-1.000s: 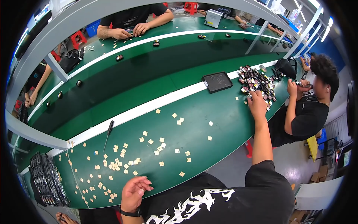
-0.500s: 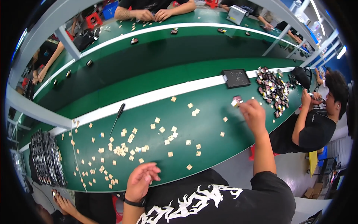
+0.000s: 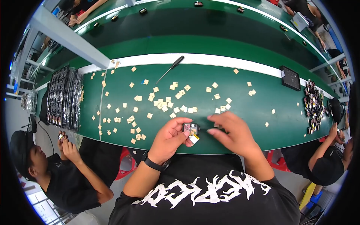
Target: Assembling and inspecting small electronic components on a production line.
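My left hand (image 3: 169, 139) grips a small dark electronic part (image 3: 191, 129) with a yellowish piece on its lower side, held over the near edge of the green bench (image 3: 247, 123). My right hand (image 3: 228, 132) is just to the right of it, fingers spread and curved, thumb tip close to the part, holding nothing I can see. Several small tan square pieces (image 3: 180, 98) lie scattered on the bench just beyond both hands. A black wristband is on my left wrist.
A black-handled screwdriver (image 3: 170, 69) lies near the white strip. Stacked dark trays (image 3: 64, 96) stand at the left end, a black square pad (image 3: 290, 77) and a heap of small parts (image 3: 314, 106) at the right. A person sits on each side, others work across the bench.
My view swung left along the bench. My right hand came back from the parts heap at the right with a small part, which now sits in my left hand in front of me.
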Available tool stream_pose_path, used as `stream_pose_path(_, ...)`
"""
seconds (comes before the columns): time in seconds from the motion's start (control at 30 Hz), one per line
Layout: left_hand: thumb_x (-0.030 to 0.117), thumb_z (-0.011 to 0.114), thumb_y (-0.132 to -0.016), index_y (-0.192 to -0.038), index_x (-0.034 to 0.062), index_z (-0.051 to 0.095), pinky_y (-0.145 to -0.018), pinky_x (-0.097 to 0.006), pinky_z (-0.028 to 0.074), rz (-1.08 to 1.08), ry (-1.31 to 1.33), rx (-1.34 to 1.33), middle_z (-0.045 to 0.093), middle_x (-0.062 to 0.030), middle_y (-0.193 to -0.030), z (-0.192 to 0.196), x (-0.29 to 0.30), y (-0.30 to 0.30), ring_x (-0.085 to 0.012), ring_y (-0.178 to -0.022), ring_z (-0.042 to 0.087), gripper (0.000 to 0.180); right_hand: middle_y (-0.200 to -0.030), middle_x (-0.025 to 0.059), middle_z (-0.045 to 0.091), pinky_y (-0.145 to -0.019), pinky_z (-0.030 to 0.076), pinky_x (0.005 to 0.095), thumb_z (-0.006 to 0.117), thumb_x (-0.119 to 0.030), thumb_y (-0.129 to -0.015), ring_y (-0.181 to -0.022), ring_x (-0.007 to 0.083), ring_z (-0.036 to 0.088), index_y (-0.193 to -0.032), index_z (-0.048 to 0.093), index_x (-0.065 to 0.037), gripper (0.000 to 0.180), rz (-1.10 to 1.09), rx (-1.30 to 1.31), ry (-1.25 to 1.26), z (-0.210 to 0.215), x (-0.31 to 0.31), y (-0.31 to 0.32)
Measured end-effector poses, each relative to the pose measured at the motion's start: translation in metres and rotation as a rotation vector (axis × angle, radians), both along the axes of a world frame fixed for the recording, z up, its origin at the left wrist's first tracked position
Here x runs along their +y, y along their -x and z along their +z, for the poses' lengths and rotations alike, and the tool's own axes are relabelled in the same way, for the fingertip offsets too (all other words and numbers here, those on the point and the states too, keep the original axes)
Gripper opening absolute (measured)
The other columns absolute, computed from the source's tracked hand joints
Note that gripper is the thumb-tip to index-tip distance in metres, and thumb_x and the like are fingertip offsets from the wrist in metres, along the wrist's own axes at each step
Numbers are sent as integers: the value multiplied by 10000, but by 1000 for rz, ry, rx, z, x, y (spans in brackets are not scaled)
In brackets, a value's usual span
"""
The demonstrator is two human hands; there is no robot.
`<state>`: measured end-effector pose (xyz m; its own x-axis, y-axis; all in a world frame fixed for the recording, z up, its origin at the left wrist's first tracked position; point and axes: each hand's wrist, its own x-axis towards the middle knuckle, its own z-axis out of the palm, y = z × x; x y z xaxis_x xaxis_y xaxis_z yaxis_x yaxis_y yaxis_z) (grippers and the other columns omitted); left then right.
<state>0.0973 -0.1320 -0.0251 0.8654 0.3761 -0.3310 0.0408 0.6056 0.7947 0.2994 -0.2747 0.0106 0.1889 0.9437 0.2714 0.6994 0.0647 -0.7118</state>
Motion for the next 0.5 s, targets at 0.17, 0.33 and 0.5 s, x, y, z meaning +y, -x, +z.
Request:
stream_pose_path(0.17,-76,600,-967,-1243,-25,506,-762,-291,600,205,-129,-9,663,-142,-1114,-12,-1,10,-177,-922,696,296,-844,110,670,-646,484,314,604,-124,-1019,-690,194,607,-1148,688,9,204,-189,383,177,-11,-2,17)
stream_pose_path(0.33,-103,594,-963,-1227,-41,479,-810,-320,620,265,-224,24,629,-148,-1102,-15,-8,8,-194,-955,698,294,-778,52,716,-561,428,263,603,-130,-1024,-606,84,544,-1061,668,13,161,-209,710,470,-2,12,39)
stream_pose_path(0.5,-131,588,-948,-1190,-44,482,-816,-314,628,311,-354,36,620,-154,-1114,-21,-11,10,-179,-957,701,279,-776,52,714,-518,390,239,600,-127,-1027,-593,45,506,-1015,535,-30,117,-235,1006,574,-1,24,51)
